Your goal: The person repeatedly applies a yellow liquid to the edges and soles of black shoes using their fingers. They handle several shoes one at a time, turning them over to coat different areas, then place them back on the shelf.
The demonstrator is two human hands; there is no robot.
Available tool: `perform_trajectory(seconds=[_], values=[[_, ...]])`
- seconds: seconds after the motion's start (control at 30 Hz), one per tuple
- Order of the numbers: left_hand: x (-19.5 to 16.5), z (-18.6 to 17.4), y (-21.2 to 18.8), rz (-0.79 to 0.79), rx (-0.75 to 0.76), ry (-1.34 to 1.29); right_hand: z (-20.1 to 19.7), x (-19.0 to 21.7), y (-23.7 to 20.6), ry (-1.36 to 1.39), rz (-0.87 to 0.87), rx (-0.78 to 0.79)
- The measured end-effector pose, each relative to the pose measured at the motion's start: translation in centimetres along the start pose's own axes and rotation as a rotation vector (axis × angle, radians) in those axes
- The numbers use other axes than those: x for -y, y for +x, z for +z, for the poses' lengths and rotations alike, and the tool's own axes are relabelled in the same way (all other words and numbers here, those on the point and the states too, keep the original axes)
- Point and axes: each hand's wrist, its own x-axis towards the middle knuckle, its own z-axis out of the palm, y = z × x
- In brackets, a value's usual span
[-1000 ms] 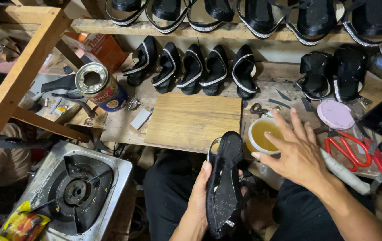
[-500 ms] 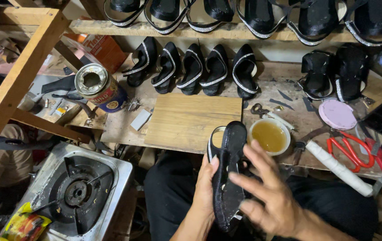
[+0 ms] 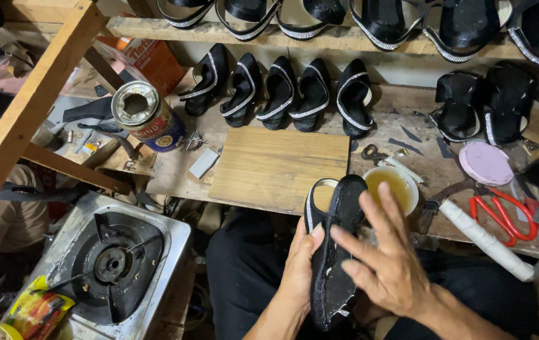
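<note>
While fingers (image 3: 370, 217) overlap sandal (image 3: 332, 264).

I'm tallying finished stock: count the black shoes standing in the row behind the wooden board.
5, side by side against the wall behind the wooden board: shoes at. More footwear sits right and on the upper shelf, partly cropped.

a scuffed, stained wooden workbench (image 3: 269, 107) is stretching across the cramped room. above the bench, a rough timber shelf (image 3: 295, 39) is running along a pale wall (image 3: 408, 74). left of the bench, a slanting raw wooden beam (image 3: 33, 107) is crossing down. below the bench's left end, a square steel gas stove (image 3: 109, 264) is sitting in dim light.
</note>
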Motion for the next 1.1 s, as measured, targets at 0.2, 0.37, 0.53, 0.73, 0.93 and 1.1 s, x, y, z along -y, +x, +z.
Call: perform_trajectory(seconds=[0.2, 0.37, 0.53, 0.73, 0.93, 1.1], values=[[-0.5, 0.0, 0.0, 0.009, 0.028, 0.019, 0.0, -0.7, 0.3, 0.009, -0.008, -0.074], [-0.5, 0.1, 0.3, -0.012, -0.002, 0.026, 0.0, -0.4, 0.4, 0.044, 0.024, 0.007], [-0.2, -0.4, 0.2, -0.025, 0.006, 0.062, -0.4, -0.9, 0.9, -0.054, 0.001, -0.042], [-0.2, -0.2, 0.3, -0.061, -0.007, 0.057, -0.3, -0.9, 0.9, -0.093, -0.007, -0.041], [-0.6, 0.1, 0.6, 0.002, 0.062, -0.024, 0.2, 0.0, -0.2, 0.059, -0.068, -0.001], [-0.2, -0.4, 1.4, 0.006, 0.006, 0.025, 0.2, 0.2, -0.1, 0.02, -0.131, -0.015]])
